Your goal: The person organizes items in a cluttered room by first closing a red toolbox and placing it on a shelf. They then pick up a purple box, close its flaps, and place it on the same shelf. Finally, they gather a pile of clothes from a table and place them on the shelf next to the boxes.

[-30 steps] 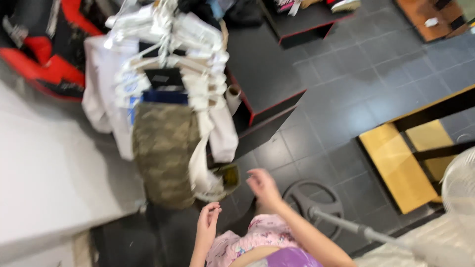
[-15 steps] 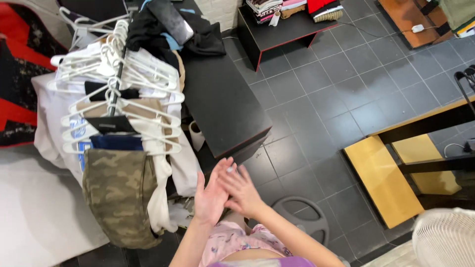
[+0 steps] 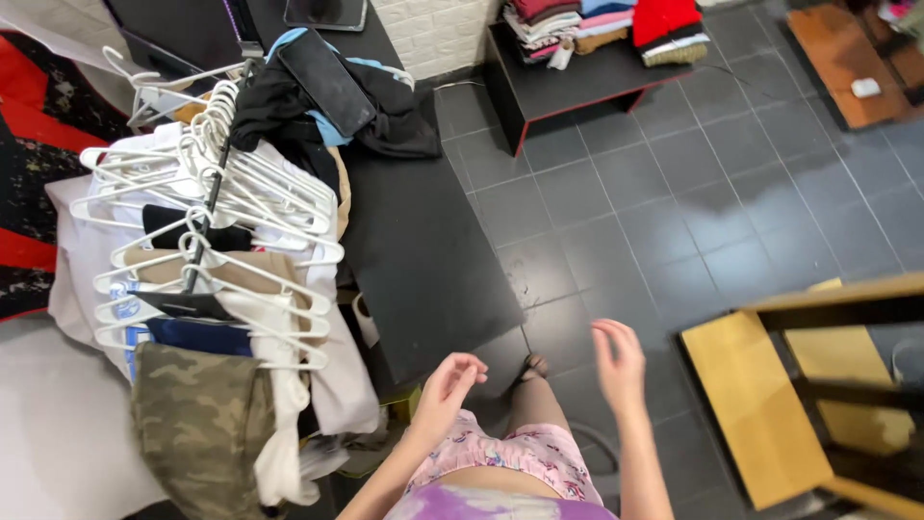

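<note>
I am standing beside the crowded rack of white plastic hangers [image 3: 207,241] and the low black worktop [image 3: 423,270]; my hands have just parted (both empty), left hand [image 3: 450,377] loosely curled, right hand [image 3: 619,364] open.

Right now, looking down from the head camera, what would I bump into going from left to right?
Camouflage garment → white hangers → black table → left hand → right hand → yellow wooden stool.
</note>
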